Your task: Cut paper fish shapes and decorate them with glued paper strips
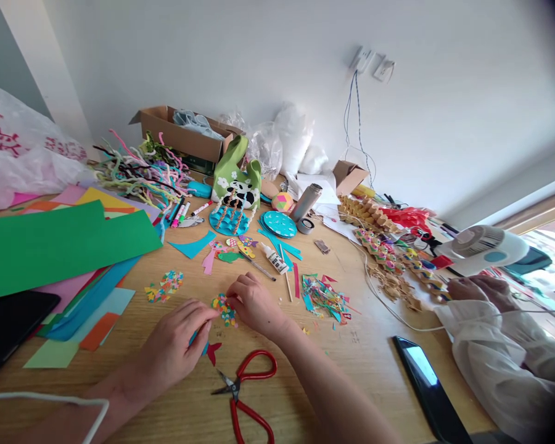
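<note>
My left hand (178, 339) is closed on a blue paper piece with a red tail-shaped end (213, 353), mostly hidden under the fingers. Its index finger reaches a small pile of colourful paper bits (224, 310). On the pile's other side, my right hand (255, 305) has its fingers curled and pinched at the edge; what they hold is hidden. Red-handled scissors (235, 388) lie with blades apart just below the hands. A second heap of paper bits (165, 287) is to the left. Decorated paper cut-outs (231, 248) and a glue bottle (274, 259) lie beyond.
Coloured paper sheets (65, 246) cover the left side. A pile of paper scraps (324, 295) lies to the right, near a phone (428, 382). Behind stand a steel flask (308, 202) and a green panda bag (237, 179). Another person's hands (478, 290) rest by a white fan (483, 246).
</note>
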A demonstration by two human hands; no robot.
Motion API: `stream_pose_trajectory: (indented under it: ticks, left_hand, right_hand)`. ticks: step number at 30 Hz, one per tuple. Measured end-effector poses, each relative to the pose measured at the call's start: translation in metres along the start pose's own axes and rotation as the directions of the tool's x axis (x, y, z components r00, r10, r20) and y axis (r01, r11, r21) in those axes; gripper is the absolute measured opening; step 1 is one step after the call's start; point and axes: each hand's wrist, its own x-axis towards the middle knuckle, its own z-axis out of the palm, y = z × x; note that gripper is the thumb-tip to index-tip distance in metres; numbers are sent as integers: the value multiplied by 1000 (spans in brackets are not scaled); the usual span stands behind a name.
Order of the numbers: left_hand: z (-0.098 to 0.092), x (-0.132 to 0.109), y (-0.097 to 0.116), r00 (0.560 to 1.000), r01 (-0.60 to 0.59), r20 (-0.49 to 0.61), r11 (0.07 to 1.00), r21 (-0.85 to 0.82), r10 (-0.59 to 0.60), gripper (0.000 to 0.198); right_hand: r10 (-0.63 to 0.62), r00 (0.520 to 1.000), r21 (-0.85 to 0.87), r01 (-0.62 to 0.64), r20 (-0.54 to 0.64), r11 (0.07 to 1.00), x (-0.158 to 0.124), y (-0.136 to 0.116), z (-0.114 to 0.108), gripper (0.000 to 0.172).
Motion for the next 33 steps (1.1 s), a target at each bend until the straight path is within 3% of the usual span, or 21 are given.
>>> stream_pose_trajectory:
  ticks: [4, 15, 25, 29, 33]
  left_hand:
    - [0, -1, 0, 1000, 20, 14, 1000, -6, -20, 22]
    - [-2, 0, 1, 1000, 24, 16, 1000, -8, -24, 22]
    - [-2, 0, 1, 999, 25, 29, 999, -22, -24, 22]
    - [0, -1, -1, 999, 21, 37, 1000, -17, -20, 20]
    - [-2, 1, 0, 999, 13, 33, 1000, -20, -12, 22]
  right_hand:
    - [86, 991, -52, -81, 98, 995, 15, -3, 2, 3]
    - [178, 964, -76, -166, 197, 983, 23, -13, -2, 8]
    - [300, 947, 33, -305, 113, 952, 22, 11, -23, 9]
    - [354, 934, 28, -355, 39, 934, 25, 27, -18, 12]
    - [333, 942, 20, -332, -52, 943, 19, 35, -15, 22]
